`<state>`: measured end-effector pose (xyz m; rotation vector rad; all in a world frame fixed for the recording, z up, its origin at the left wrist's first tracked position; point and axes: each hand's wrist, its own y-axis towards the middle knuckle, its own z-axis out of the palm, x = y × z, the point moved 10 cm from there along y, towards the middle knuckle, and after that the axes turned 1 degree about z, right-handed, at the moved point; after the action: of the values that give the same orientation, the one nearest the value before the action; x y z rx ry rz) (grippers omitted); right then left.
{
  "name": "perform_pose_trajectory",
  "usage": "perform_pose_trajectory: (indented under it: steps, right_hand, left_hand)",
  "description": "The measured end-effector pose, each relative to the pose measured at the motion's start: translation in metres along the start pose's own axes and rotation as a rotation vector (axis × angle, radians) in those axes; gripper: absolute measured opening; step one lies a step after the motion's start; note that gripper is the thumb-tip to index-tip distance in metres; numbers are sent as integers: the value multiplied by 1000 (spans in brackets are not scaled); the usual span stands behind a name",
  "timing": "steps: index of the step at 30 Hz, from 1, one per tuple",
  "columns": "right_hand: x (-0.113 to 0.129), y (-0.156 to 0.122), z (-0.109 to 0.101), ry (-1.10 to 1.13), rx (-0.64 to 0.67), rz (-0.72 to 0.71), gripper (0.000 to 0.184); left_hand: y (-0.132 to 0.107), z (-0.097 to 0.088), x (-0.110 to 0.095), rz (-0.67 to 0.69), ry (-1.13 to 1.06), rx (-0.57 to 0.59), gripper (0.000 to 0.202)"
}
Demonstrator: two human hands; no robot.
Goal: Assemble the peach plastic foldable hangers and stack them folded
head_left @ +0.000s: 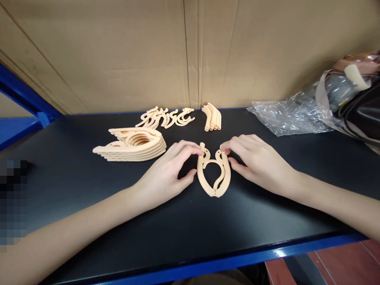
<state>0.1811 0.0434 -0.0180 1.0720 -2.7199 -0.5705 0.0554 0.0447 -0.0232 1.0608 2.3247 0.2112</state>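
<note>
A beige folding clothes hanger [228, 176] lies folded on the black tabletop, its two arms pointing away from me and the hook curled between them. At its left arm, my left hand [173, 170] has bent fingers over the far end, with the thumb at the outer edge. My right hand [257, 162] curls its fingertips onto the far end of the right arm, thumb close to the outer side. To the left stands a neat stack of folded hangers [139, 150] of the same kind.
Behind lie a row of loose beige hooks [169, 118] and a bundle of curved beige arm pieces [213, 117]. Crumpled clear plastic [291, 114] and a black bag [360, 109] occupy the back right. A cardboard wall [133, 55] closes the rear; a blue edge [208, 263] borders the front.
</note>
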Motion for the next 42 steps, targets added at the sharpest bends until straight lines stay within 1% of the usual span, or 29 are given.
perform_pose_trajectory:
  steps: [5, 8, 12, 17, 19, 20, 24, 25, 27, 30, 35, 39, 41, 42]
  right_hand:
    - [-4, 0, -3, -43, -39, 40, 11]
    - [-2, 0, -2, -31, -31, 38, 11]
    - [6, 1, -2, 60, -8, -2, 17]
    - [17, 1, -3, 206, 43, -81, 19]
    - [23, 0, 1, 251, 93, -136, 28]
    - [26, -1, 4, 279, 122, -160, 35]
    - [32, -4, 12, 396, 192, -204, 74]
    - [33, -4, 12, 405, 195, -208, 80]
    - [33, -5, 13, 394, 192, -203, 85]
    - [28, -4, 13, 334, 188, -155, 86]
    - [24, -2, 10, 266, 173, -124, 77]
    - [25, -3, 8, 287, 168, -119, 73]
    - [23, -2, 6, 329, 166, -91, 73]
    - [19, -2, 5, 364, 162, -53, 74]
  left_hand:
    - [-1, 2, -3, 21, 26, 27, 33]
    - [-2, 4, -7, 55, 57, 52, 37]
    - [-1, 6, -11, 81, 75, 66, 47]
    - [-3, 9, -10, 80, 86, 90, 57]
    - [-3, 11, -9, 77, 93, 101, 61]
    - [-4, 11, -9, 79, 99, 108, 64]
    - [-4, 15, -10, 97, 126, 140, 81]
    - [-4, 16, -10, 97, 127, 147, 84]
    - [-4, 17, -9, 89, 124, 154, 89]
    - [-4, 18, -7, 69, 116, 157, 91]
    - [-4, 16, -9, 102, 89, 155, 76]
    - [-4, 14, -10, 108, 78, 160, 72]
    - [-4, 10, -15, 149, 113, 131, 71]
    - [-4, 8, -19, 182, 143, 104, 69]
